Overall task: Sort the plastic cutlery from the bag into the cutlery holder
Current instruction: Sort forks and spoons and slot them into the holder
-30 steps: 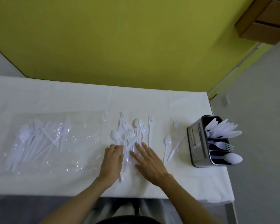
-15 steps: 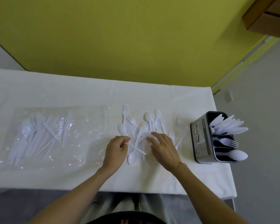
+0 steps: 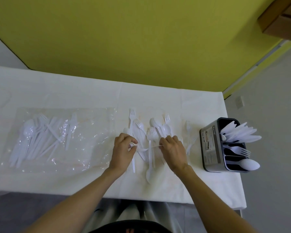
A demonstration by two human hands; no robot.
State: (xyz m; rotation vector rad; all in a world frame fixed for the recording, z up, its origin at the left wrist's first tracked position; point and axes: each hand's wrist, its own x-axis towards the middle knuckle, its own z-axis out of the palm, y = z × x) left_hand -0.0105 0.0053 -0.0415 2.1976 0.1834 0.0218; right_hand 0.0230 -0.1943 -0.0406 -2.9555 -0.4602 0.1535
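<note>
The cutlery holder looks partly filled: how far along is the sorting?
Early on. The cutlery holder already has knives, a few forks and a spoon in separate sections. The left hand and right hand are picking pieces from the loose pile. The plastic bag still holds many more.

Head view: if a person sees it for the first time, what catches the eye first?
Probably the two hands, left and right, at the table's middle, picking at a loose pile of white plastic cutlery. On the left lies a clear bag with more cutlery inside; at the right edge stands a grey holder with knives, forks and a spoon sorted.
</note>
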